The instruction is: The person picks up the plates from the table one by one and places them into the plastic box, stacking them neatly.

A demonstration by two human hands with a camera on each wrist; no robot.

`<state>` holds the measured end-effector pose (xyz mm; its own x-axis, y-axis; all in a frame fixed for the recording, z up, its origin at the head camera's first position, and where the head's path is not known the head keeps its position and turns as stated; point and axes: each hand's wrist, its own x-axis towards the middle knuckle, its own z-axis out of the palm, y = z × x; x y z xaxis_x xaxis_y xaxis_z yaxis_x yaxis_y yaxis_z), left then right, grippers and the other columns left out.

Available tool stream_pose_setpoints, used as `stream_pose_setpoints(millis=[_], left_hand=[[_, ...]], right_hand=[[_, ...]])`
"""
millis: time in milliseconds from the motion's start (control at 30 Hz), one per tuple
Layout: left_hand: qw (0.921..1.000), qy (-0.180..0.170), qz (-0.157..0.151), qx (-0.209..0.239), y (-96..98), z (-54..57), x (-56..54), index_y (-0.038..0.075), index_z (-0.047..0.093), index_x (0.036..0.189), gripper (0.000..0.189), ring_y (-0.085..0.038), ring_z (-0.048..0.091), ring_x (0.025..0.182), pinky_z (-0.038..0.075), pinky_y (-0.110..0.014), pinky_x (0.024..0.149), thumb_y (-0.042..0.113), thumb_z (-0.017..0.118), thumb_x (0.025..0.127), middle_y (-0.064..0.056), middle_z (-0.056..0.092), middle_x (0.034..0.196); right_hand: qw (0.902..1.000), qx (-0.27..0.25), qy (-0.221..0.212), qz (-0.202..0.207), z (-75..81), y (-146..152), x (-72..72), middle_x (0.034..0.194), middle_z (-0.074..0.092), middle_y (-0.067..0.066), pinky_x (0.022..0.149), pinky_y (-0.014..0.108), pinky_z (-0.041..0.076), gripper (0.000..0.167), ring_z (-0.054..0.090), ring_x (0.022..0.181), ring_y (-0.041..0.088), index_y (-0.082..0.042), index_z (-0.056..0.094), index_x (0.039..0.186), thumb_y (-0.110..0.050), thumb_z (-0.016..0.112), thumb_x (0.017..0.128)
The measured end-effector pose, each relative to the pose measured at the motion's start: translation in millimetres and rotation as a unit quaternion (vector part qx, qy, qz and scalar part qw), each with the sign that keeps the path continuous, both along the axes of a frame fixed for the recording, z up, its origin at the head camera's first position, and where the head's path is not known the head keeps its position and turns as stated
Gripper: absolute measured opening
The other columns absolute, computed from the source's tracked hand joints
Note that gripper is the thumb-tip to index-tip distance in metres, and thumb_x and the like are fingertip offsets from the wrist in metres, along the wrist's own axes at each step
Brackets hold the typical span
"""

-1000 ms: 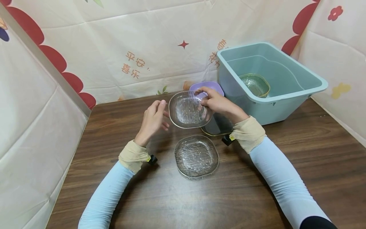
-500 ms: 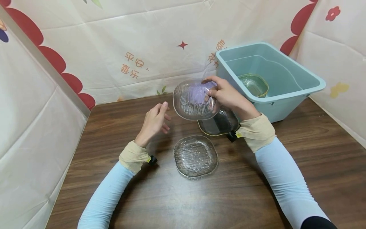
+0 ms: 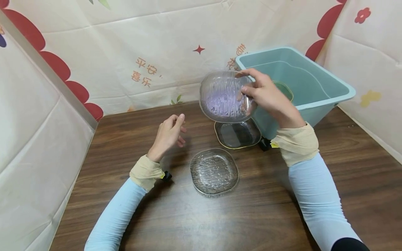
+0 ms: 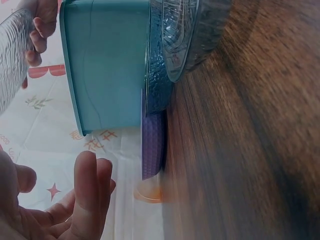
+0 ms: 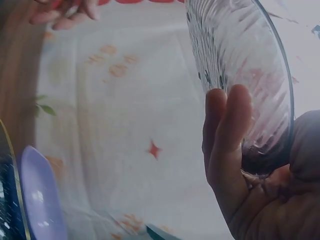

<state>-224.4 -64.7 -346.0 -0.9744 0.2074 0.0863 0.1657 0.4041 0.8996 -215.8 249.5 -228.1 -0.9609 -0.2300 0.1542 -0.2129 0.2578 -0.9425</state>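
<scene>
My right hand (image 3: 267,92) grips the right edge of a clear ribbed glass bowl (image 3: 220,99), raised above the table just left of the blue tub. In the right wrist view the fingers (image 5: 232,120) lie against the bowl's outer wall. My left hand (image 3: 168,134) hovers left of the bowl with loosely bent fingers and holds nothing. A clear textured glass plate (image 3: 214,171) lies on the table in front. Behind it rests a dark gold-rimmed glass dish (image 3: 237,134). The purple dish (image 4: 152,145) shows plainly in the left wrist view; in the head view it appears through the raised bowl.
A light blue plastic tub (image 3: 320,106) stands at the back right. Inside it sits a green gold-rimmed bowl (image 3: 284,90), partly hidden by my right hand. A printed cloth (image 3: 103,55) covers the walls around the wooden table (image 3: 132,209).
My right hand has lifted the clear bowl upward and to the right, away from my left hand. The left hand stays nearly still. The dark dish is now more exposed.
</scene>
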Motion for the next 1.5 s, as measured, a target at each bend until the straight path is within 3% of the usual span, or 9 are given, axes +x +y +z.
stream_pose_setpoints(millis=[167, 333, 500, 767, 1000, 1233, 1500], left_hand=[[1.0000, -0.003, 0.003, 0.001, -1.0, -0.9, -0.9, 0.005, 0.062, 0.116, 0.056, -0.034, 0.073, 0.057, 0.063, -0.056, 0.056, 0.057, 0.040, 0.108, -0.029, 0.074, 0.104], [1.0000, 0.000, 0.005, -0.003, -1.0, -1.7, -0.7, 0.006, 0.062, 0.113, 0.051, -0.039, 0.073, 0.059, 0.063, -0.056, 0.055, 0.053, 0.042, 0.108, -0.029, 0.074, 0.103], [1.0000, -0.002, 0.002, -0.007, -0.4, -3.6, -0.9, 0.006, 0.061, 0.113, 0.054, -0.036, 0.074, 0.058, 0.063, -0.055, 0.055, 0.056, 0.042, 0.107, -0.029, 0.074, 0.105], [1.0000, -0.004, 0.004, -0.006, -0.9, -4.6, 0.0, 0.006, 0.062, 0.110, 0.049, -0.038, 0.074, 0.059, 0.063, -0.055, 0.055, 0.052, 0.043, 0.108, -0.027, 0.074, 0.104], [0.9998, -0.003, -0.004, -0.017, 2.7, -9.0, -2.2, -0.001, 0.062, 0.116, 0.053, -0.036, 0.073, 0.056, 0.063, -0.053, 0.052, 0.049, 0.045, 0.108, -0.027, 0.073, 0.104], [0.9998, -0.013, 0.004, -0.014, 0.9, -11.4, 0.4, 0.006, 0.062, 0.110, 0.053, -0.030, 0.072, 0.052, 0.063, -0.053, 0.052, 0.055, 0.041, 0.108, -0.026, 0.074, 0.102], [0.9999, -0.001, 0.005, -0.011, -0.3, -10.1, -2.5, 0.001, 0.062, 0.112, 0.056, -0.028, 0.071, 0.050, 0.063, -0.053, 0.051, 0.053, 0.041, 0.109, -0.027, 0.074, 0.100]], right_hand=[[0.9966, -0.083, 0.000, -0.005, 10.9, 32.1, 2.0, 0.073, 0.069, 0.009, 0.041, 0.033, 0.057, 0.037, 0.065, 0.048, 0.019, -0.007, 0.047, 0.141, 0.002, 0.045, 0.106], [0.9835, -0.180, 0.009, -0.018, 13.0, 67.2, 3.7, 0.073, 0.071, 0.012, 0.042, 0.029, 0.057, 0.035, 0.066, 0.048, 0.022, -0.007, 0.048, 0.138, 0.003, 0.047, 0.105], [0.9738, -0.225, 0.015, -0.030, 13.1, 86.2, 3.0, 0.071, 0.072, 0.014, 0.041, 0.030, 0.057, 0.035, 0.067, 0.047, 0.024, -0.006, 0.049, 0.138, 0.004, 0.047, 0.105], [0.9699, -0.233, 0.031, -0.065, 10.1, 97.0, -2.6, 0.068, 0.071, 0.012, 0.040, 0.031, 0.057, 0.033, 0.066, 0.044, 0.024, -0.008, 0.051, 0.136, 0.004, 0.046, 0.105], [0.9677, -0.230, 0.035, -0.098, 5.0, 107.8, -3.5, 0.068, 0.070, 0.011, 0.040, 0.030, 0.057, 0.033, 0.066, 0.044, 0.024, -0.010, 0.051, 0.135, 0.004, 0.046, 0.105], [0.9607, -0.250, 0.042, -0.114, 2.8, 111.7, -1.9, 0.067, 0.069, 0.012, 0.039, 0.030, 0.056, 0.033, 0.064, 0.042, 0.024, -0.008, 0.051, 0.132, 0.008, 0.043, 0.104], [0.9699, -0.212, 0.029, -0.116, 16.9, 122.2, -12.0, 0.064, 0.067, 0.011, 0.034, 0.030, 0.053, 0.031, 0.064, 0.041, 0.023, -0.010, 0.050, 0.126, 0.009, 0.040, 0.103]])
